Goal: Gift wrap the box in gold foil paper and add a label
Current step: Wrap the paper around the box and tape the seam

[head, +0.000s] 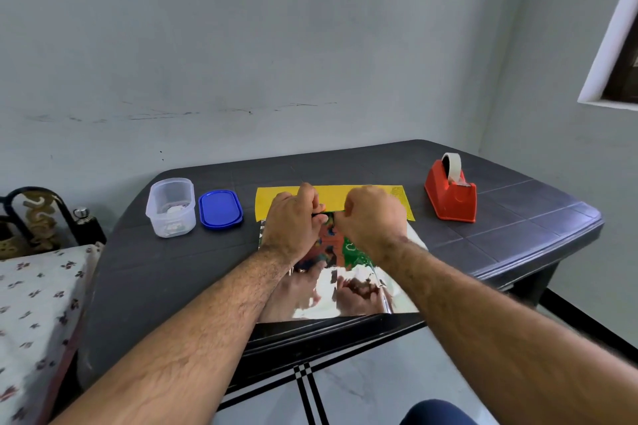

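A colourful printed box (333, 247) lies on a shiny mirror-like foil sheet (345, 300) spread at the near edge of the dark table (518, 217). The sheet's far end shows a yellow-gold face (335, 195). My left hand (293, 228) and my right hand (373, 217) sit side by side over the box's far edge, fingers curled and pinching the foil edge there. Most of the box is hidden under my hands. A red tape dispenser (450, 195) with a roll of tape stands at the right.
A clear plastic tub (171, 207) holding small items stands left of the sheet, its blue lid (221, 209) lying beside it. A bed with a patterned cover (38, 304) is at the left, with a dark bottle (86, 226) behind it. The wall runs behind the table.
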`<move>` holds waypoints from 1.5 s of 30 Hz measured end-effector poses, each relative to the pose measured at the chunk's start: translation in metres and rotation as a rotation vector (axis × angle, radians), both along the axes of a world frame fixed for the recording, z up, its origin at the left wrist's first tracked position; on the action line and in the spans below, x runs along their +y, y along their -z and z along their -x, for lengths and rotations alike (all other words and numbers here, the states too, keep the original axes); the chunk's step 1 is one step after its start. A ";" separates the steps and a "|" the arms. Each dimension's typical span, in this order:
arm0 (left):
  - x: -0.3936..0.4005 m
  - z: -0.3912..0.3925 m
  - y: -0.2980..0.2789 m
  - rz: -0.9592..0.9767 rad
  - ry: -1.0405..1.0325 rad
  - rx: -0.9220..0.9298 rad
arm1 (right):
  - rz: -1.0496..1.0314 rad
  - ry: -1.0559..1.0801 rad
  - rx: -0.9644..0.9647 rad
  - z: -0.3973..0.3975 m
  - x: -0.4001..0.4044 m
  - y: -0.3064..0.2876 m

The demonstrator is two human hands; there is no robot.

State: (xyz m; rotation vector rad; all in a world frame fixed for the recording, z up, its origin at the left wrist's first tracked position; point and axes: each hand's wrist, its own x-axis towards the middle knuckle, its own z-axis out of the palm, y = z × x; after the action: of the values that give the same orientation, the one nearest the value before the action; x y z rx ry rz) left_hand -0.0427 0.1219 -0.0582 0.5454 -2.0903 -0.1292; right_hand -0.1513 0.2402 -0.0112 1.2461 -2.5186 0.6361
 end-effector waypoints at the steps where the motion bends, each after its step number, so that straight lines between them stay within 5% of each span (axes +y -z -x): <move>1: 0.001 -0.001 0.001 0.011 -0.002 -0.001 | 0.038 -0.055 0.063 0.001 -0.001 -0.001; 12: -0.008 -0.001 0.003 -0.048 0.026 -0.090 | -0.055 -0.212 0.290 0.027 -0.012 0.020; 27: -0.012 -0.016 -0.014 -0.104 0.132 -0.225 | -0.183 -0.216 0.303 0.060 0.014 -0.001; 33: -0.002 -0.003 -0.027 0.068 0.128 -0.138 | -0.101 -0.181 0.234 0.108 0.047 -0.007; 39: 0.025 0.056 -0.041 0.188 0.163 -0.148 | 0.224 0.237 -0.230 0.170 0.076 -0.005; 45: 0.066 0.154 -0.054 0.191 0.120 -0.274 | 0.321 0.365 -0.682 0.237 0.073 -0.006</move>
State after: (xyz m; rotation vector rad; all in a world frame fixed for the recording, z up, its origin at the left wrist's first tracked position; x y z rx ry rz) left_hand -0.1964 0.1877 -0.0040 0.3366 -2.3711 0.0808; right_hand -0.3881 0.3136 -0.0052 0.4757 -2.8702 1.4869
